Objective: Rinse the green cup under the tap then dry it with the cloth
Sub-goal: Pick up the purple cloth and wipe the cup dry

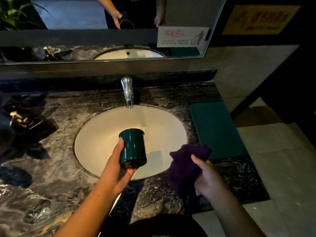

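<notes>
A: Left hand (118,165): what's it doing?

B: Wrapped round the green cup (133,147), thumb up the near side, fingers under the lower end. Cup is tilted, held over the front half of the basin (95,134), clear of the porcelain. Its far end points up and away toward the tap (127,93). Can't tell for certain which end is the mouth; light is poor.

A: Cup under the tap?

B: No. It sits nearer the person than the spout, below it in the view. A pale streak runs down from the spout toward the bowl. Might be water, can't say for sure.

A: Right hand (207,178)?

B: Closed on a dark purple cloth (186,166), thumb pressed on top, the cloth bunched and sticking out toward the cup. Cloth hangs over the basin's right front rim and the bench (51,177). Cloth and cup are near, not touching.

A: Surroundings?

B: Bench is dark veined stone, glossy. Basin is oval, white, set under the stone. To its right, a flat green mat (217,129) lies on the bench, reaching the right edge. Left side holds some dark items with a gold-coloured fitting (16,116); too dim to identify.

A: Above?

B: Mirror (85,23) along the wall. It reflects both hands, the cup and the basin. A small printed notice (183,37) is stuck at its lower right corner. Green leaves (12,11) show at upper left.
</notes>
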